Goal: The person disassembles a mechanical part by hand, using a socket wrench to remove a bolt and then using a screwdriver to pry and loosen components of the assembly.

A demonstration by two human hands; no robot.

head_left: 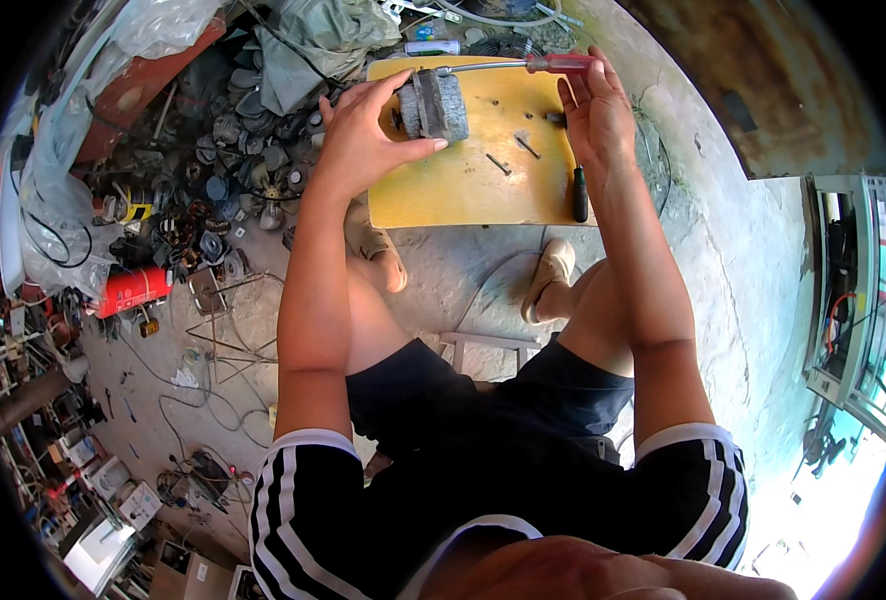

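Note:
My left hand (358, 135) grips a grey, drum-shaped metal part (448, 105), perhaps a small electric motor, with a darker band around it. It is held over the far left part of a yellow board-topped table (483, 195). My right hand (603, 115) holds the red handle of a long screwdriver (558, 64) with its fingertips. The screwdriver's shaft lies nearly level, pointing left, and its tip meets the far top edge of the grey part. Two loose screws (528, 146) rest on the board. A black-handled tool (580, 195) lies by its right edge.
A heap of dark motor parts (248, 150) covers the floor at the left, near a red cylinder (131, 292). Cables (198, 400) trail over the concrete. A large rusty metal panel (753, 80) stands at the far right. My feet flank the table's near side.

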